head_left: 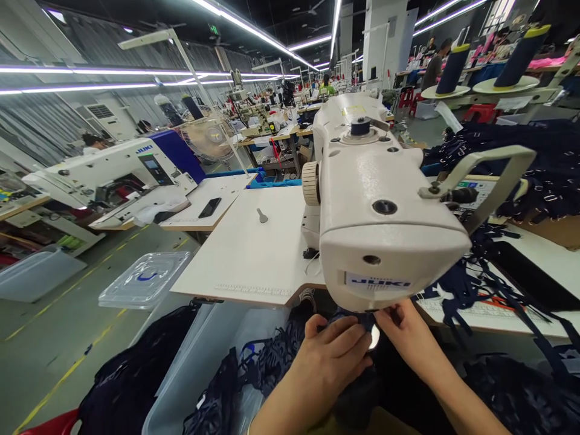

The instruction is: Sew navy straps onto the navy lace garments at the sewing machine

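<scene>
A white JUKI sewing machine (389,199) stands right in front of me, its head covering the needle area. My left hand (333,350) is closed, its fingers bent over a piece of navy fabric (347,315) just below the machine head. Close by on the right, my right hand (401,329) has thumb and fingers pinched together under the head's edge; what they hold is hidden. A small bright light shows between the hands. Left of my left hand, a translucent plastic bin (185,362) holds tangled navy straps (276,356).
A flat metal piece (261,215) lies on the white tabletop (235,254), and a phone (209,208) on the table beyond. Navy straps (457,290) hang over the right table beside a black tablet-like slab (534,275). A clear lid (145,278) is at left.
</scene>
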A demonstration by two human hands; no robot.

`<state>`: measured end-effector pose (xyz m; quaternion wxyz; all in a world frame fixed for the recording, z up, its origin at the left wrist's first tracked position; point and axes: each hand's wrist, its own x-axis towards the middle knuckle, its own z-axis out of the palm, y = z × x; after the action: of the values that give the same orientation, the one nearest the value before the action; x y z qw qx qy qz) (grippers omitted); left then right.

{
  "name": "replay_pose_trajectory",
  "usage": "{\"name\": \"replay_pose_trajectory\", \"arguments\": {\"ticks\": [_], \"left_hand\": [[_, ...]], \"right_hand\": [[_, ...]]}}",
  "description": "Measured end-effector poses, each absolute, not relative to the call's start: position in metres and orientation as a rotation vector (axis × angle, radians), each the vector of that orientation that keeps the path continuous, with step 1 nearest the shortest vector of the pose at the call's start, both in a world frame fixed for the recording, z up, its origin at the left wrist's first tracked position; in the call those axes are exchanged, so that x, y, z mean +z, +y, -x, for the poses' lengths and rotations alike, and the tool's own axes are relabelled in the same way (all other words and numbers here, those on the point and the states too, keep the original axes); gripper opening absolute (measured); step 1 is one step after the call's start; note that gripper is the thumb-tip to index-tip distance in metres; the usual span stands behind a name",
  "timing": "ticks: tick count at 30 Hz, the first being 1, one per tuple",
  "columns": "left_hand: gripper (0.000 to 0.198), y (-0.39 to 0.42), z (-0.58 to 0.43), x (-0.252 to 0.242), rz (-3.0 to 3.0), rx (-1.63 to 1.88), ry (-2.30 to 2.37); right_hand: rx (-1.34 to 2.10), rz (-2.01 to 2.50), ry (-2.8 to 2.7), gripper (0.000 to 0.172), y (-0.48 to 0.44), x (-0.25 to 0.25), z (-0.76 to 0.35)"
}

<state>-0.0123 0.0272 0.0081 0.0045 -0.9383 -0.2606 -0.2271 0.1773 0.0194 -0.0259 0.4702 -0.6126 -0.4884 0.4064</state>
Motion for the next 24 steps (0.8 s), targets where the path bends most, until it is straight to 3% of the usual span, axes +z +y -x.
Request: {"name": "replay_pose_trajectory", "arguments": {"ticks": [10,24], "left_hand": [[0.026,0.027,0.011,0.005,2.891,-0.855,-0.780],[0.026,0.021,0.003,-0.010,2.749,-0.778,-0.911]], "right_hand": [[0.970,1.532,-1.073,0.029,0.012,-0.027,-0.167],[0.940,1.543,-1.242,0.032,0.029,-0.027,-0.188]]}}
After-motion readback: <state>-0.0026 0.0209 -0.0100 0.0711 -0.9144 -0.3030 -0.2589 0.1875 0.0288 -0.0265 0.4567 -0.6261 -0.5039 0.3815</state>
